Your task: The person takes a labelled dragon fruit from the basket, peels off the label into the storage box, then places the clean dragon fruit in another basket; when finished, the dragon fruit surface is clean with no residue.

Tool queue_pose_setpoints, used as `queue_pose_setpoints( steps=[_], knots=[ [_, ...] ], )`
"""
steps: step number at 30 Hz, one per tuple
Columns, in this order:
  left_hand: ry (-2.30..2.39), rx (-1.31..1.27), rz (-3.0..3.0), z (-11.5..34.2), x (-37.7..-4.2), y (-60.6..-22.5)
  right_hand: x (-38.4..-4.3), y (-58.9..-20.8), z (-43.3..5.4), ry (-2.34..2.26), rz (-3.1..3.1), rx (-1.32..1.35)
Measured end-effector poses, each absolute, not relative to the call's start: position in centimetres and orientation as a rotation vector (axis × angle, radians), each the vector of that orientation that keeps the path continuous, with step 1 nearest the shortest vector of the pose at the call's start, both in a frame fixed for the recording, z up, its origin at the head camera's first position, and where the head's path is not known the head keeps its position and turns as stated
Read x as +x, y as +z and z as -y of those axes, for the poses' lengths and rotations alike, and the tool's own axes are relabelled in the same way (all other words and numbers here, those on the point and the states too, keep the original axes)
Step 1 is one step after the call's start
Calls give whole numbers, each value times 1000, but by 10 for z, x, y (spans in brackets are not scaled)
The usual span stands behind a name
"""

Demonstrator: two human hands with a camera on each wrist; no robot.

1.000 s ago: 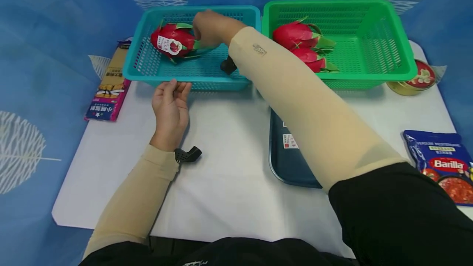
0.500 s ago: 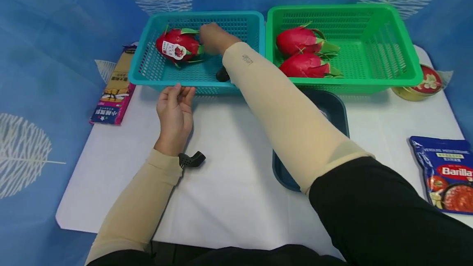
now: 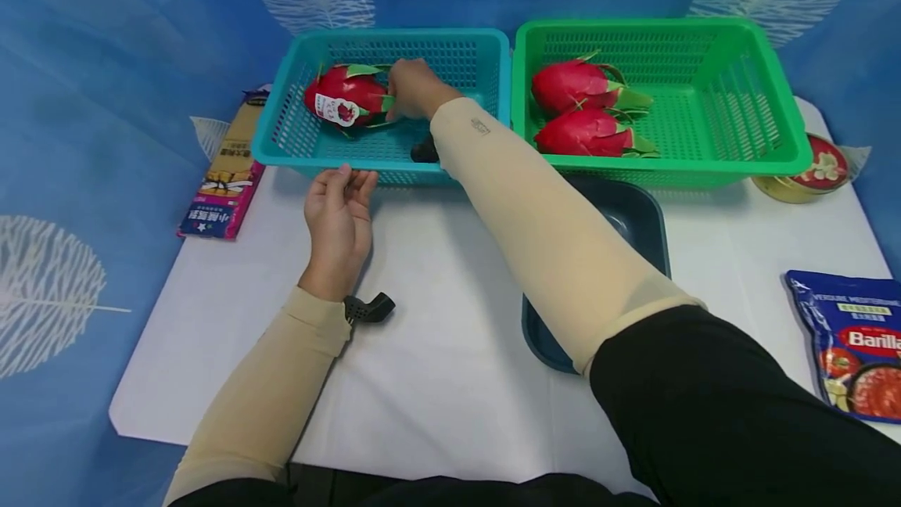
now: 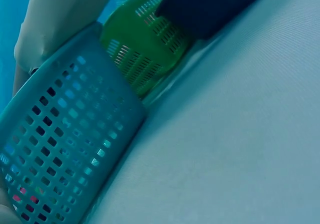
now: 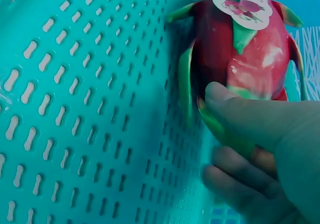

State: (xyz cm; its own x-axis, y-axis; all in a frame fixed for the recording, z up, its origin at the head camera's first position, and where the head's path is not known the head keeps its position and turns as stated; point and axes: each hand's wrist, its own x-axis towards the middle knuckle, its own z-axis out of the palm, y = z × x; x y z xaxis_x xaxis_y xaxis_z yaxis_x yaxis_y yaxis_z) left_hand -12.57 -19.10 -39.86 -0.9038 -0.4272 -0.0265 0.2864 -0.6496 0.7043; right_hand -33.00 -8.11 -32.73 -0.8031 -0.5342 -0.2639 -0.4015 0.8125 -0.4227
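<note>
In the head view my right hand reaches into the blue basket, at the leafy end of a red dragon fruit with a white label. The right wrist view shows my thumb on that end and my fingers curled behind it, so the hand pinches the fruit, which lies in the basket. My left hand, palm up with loosely bent fingers, touches the basket's front rim. Two more dragon fruits, one behind and one in front, lie in the green basket at the right.
A dark tray lies before the green basket, partly under my right forearm. A snack box lies left of the blue basket. On the right are a round tin and a blue Barilla pouch.
The view has shifted, so everything sits slightly lower in the frame. My right hand stays by the fruit's leafy end, and my left hand stays at the front rim.
</note>
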Motion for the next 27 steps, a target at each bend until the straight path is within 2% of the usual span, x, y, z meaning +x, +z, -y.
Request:
queue_pose_setpoints(
  steps=[13, 20, 27],
  knots=[
    [-2534, 268, 1025, 186, -124, -398, -316, -311, 48, -873, -2746, -728],
    [-2529, 255, 1032, 186, -123, -397, -310, -295, 23, -884, -2822, -864],
    [-2534, 254, 1010, 186, -122, -396, -294, -282, 7, -1084, -2809, -904]
  ],
)
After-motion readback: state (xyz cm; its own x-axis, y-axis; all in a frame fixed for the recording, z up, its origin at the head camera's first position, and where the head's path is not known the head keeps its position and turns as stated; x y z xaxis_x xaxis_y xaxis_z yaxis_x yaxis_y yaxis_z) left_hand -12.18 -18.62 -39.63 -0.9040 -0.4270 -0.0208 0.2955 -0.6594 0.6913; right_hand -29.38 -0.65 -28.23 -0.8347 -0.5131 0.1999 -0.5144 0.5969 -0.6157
